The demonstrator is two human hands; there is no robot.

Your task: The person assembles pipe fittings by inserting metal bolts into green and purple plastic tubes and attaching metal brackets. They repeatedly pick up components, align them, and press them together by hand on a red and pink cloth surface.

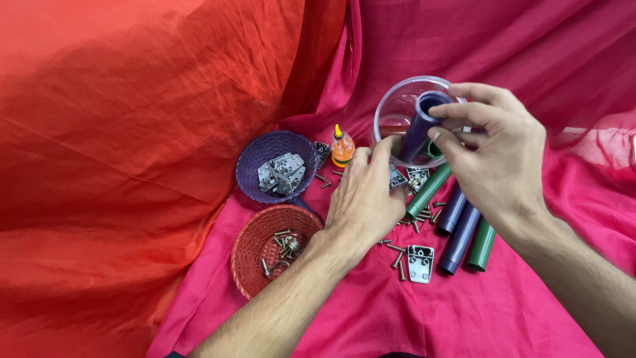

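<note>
Purple tube [420, 126] standing tilted inside clear plastic cup [397, 116], open end uppermost, near top centre of view. Cup held above pink cloth [411, 311], tipped toward camera. Green tube [429, 190] also entering cup from lower right, its far end hidden behind fingers.

Right hand [493, 156] above and right of cup, thumb and forefinger pinching rim of purple tube, remaining fingers curled beside cup wall. Left hand [364, 192] below cup, back of hand up, fingers pressed together and bearing against cup's lower side. Both forearms entering from bottom edge, left from centre, right from corner.

Directly under hands: loose screws [396, 255] scattered on cloth, small grey metal hinge plate [421, 263] lying flat, two further purple tubes [458, 232] and one green tube [481, 245] lying side by side, touching. Small orange glue bottle [342, 147] with yellow nozzle upright just left of cup.

Further left: purple woven basket [255, 162] holding grey hinge plates; red woven basket [248, 248] just below it, holding screws. Baskets touching or nearly so; cannot tell which.

Surface wholly draped in cloth: pink under work area and behind, orange-red cloth [119, 146] covering left half, heavily creased. Room beyond not visible.
</note>
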